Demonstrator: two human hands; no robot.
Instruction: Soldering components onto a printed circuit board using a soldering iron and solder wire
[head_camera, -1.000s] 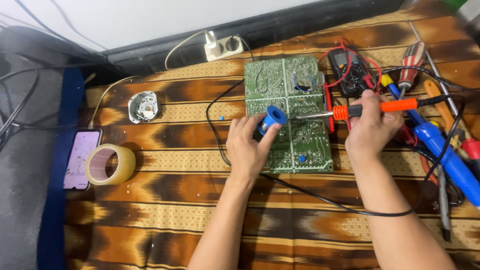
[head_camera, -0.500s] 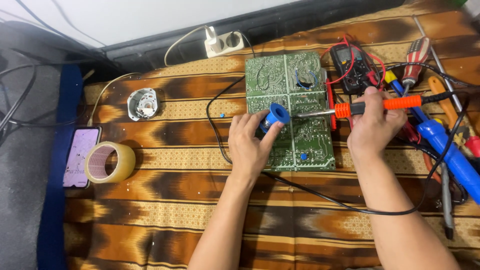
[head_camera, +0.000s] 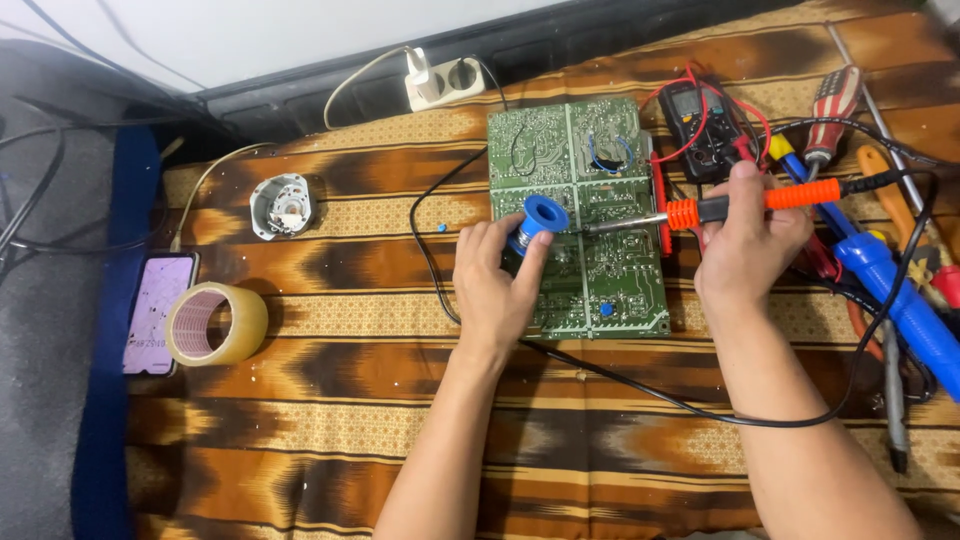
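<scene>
Soldering iron (head_camera: 740, 207) with orange grip, held level in right hand (head_camera: 745, 245), fingers closed round the grip well behind the metal shaft; tip resting on or just above green circuit board (head_camera: 580, 215), contact not resolvable. Black cord (head_camera: 640, 385) trailing from the rear of the iron, looping across the striped brown cloth (head_camera: 330, 400) and under both forearms. Left hand (head_camera: 495, 285) partly closed on blue solder spool (head_camera: 538, 220), thumb and fingers round its rim, spool sitting over the board just beside the iron's tip.

Handling, as judged: iron light and rigid, front shaft presumably hot, safe hold on the orange grip only; trailing cord likely to tug or snag. Spool small, light, smooth-sided, best pinched at the flanges; wire on it soft and easily bent. Board thin, stiff, fragile at its joints and traces, best taken by bare edges.

Surroundings: multimeter (head_camera: 700, 120) with red leads just beyond the board's far right corner; blue desoldering pump (head_camera: 895, 300) and screwdrivers (head_camera: 835, 105) to the right; tape roll (head_camera: 215, 322) and phone (head_camera: 155, 310) well apart at left; small round motor part (head_camera: 283, 205) above them; white power strip (head_camera: 450, 82) at the far edge.
</scene>
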